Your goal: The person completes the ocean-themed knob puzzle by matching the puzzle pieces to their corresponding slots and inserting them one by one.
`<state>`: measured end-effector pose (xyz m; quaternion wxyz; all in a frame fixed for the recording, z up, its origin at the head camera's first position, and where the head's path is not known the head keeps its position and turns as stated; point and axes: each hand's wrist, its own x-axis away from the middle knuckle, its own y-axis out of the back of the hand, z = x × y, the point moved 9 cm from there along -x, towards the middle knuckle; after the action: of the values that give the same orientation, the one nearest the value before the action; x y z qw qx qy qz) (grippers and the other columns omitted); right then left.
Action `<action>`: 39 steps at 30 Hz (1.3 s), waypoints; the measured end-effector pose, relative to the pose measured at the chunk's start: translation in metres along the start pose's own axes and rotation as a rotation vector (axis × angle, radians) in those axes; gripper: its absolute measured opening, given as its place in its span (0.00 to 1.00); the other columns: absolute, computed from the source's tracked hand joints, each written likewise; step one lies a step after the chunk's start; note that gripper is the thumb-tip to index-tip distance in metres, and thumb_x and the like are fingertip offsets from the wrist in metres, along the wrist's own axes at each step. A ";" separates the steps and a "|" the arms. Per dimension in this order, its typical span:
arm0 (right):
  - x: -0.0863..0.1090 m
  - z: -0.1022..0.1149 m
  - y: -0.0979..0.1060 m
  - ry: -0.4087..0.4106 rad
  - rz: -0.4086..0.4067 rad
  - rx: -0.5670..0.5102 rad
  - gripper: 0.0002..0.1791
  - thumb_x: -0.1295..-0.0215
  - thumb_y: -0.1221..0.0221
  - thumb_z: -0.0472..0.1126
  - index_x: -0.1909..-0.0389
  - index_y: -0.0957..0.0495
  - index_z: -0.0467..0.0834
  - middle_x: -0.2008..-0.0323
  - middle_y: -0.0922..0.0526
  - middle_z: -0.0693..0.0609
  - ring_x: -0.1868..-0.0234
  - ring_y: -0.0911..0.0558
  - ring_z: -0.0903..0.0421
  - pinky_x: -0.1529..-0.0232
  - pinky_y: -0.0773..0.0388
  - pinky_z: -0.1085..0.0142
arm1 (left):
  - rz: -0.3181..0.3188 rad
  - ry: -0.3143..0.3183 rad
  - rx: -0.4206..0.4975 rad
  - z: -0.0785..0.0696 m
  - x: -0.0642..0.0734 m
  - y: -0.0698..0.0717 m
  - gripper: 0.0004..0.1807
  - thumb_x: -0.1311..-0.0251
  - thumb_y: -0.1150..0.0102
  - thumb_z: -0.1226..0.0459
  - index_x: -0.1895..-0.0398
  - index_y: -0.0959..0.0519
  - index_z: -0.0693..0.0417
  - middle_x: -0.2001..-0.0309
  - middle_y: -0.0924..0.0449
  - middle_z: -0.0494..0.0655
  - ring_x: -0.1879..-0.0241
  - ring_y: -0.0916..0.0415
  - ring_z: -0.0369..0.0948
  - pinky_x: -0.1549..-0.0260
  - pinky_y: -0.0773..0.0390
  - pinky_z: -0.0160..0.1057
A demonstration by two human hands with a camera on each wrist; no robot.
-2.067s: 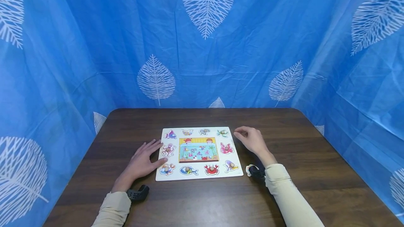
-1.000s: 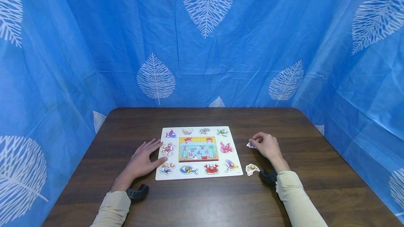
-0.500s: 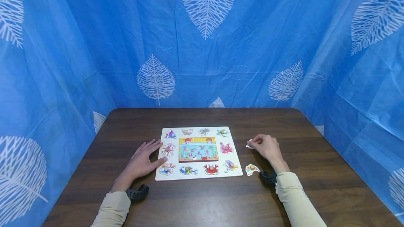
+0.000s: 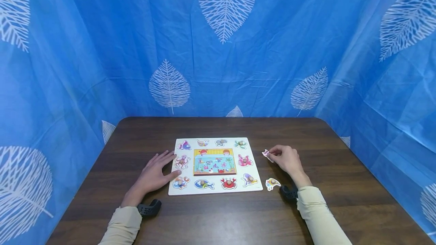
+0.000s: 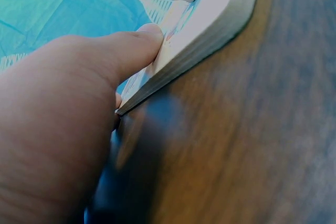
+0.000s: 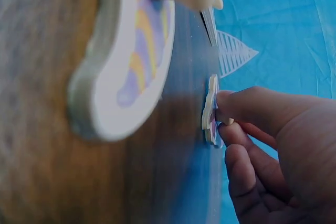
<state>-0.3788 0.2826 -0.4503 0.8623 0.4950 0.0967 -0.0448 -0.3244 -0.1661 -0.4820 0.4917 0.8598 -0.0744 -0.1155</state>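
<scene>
A peg puzzle board [image 4: 214, 145] with sea animals round an aquarium picture lies on the dark table. My left hand [image 4: 154, 175] is spread at its left edge, the thumb [image 5: 139, 45] pressing on the board's top near the lower left corner. To the right of the board, my right hand [image 4: 287, 158] pinches a small pink and purple puzzle piece [image 4: 266, 154] by its knob between thumb and fingers. In the right wrist view this piece [image 6: 210, 111] is seen nearly edge-on, so most of its picture is hidden.
A loose fish-like puzzle piece [image 4: 272, 183] with yellow and orange colours lies just right of the board's lower right corner, near my right wrist strap. Several pieces with wooden knobs, such as the red crab [image 4: 228, 183], sit on the board. A blue leaf-patterned curtain [image 4: 225, 78] surrounds the table.
My right hand has moved from the board's upper right corner out to the right. The piece in its fingers has turned and now shows more of its pink side. My left hand stays put.
</scene>
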 end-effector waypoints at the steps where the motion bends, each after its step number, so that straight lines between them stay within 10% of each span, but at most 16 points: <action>1: 0.000 0.001 0.000 0.001 -0.003 -0.001 0.07 0.36 0.29 0.43 0.62 0.11 0.44 0.68 0.10 0.49 0.67 0.16 0.52 0.64 0.25 0.57 | 0.000 0.000 -0.001 0.000 0.000 0.000 0.41 0.36 0.34 0.44 0.26 0.30 0.56 0.23 0.35 0.59 0.22 0.45 0.59 0.24 0.48 0.66; 39: -0.024 0.110 -0.055 0.101 0.056 -0.208 0.05 0.37 0.28 0.41 0.61 0.09 0.48 0.65 0.12 0.54 0.67 0.24 0.55 0.66 0.28 0.65 | 0.006 0.012 -0.012 0.000 0.001 -0.002 0.41 0.35 0.35 0.44 0.25 0.31 0.55 0.23 0.36 0.58 0.21 0.46 0.58 0.24 0.48 0.66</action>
<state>-0.3983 0.1594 -0.4372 0.9038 0.4072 0.1304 0.0148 -0.3236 -0.1657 -0.4838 0.4977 0.8573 -0.0733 -0.1096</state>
